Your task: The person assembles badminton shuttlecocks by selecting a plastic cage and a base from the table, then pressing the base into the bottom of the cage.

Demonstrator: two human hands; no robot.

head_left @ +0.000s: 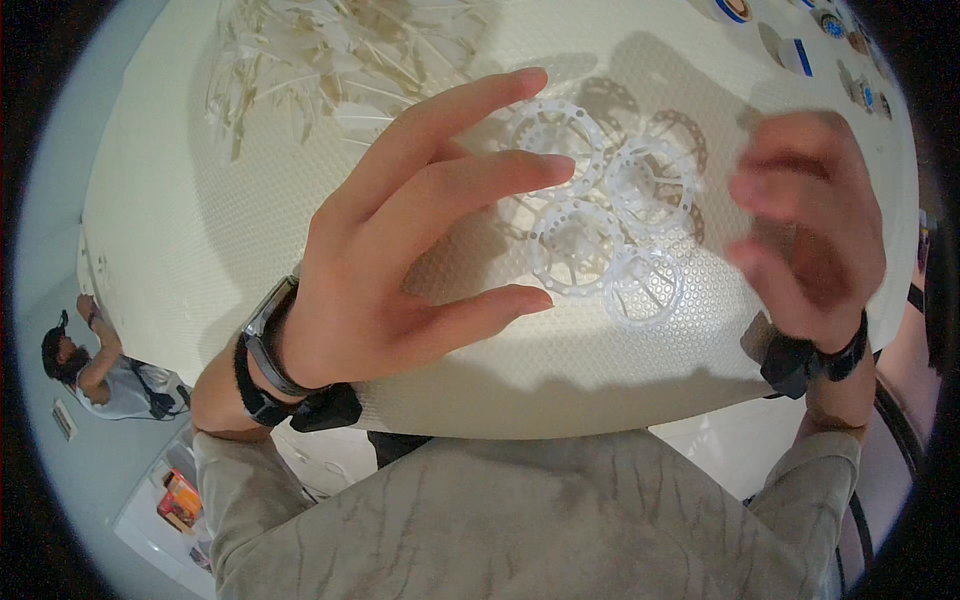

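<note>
Several clear plastic rings with holes around their rims and spokes inside lie clustered on the white textured table. Over the upper-left ring (590, 118) reach the spread fingers of my left hand (390, 230); it is open, with nothing visible in it. Below that one is another ring (537, 262), near my left thumb. A third ring (683, 200) lies to the right, and a smaller clear ring (643, 322) is nearest me. My right hand (815, 220), blurred, hovers right of the rings with curled fingers and a gap to the thumb; nothing shows in it.
A heap of pale, feather-like pieces (340, 60) covers the table's far left. At the far right lie small round items, among them a white and blue cap-like piece (795, 57). Another person (100, 365) is at the table's left edge. Orange boxes (180, 500) are at lower left.
</note>
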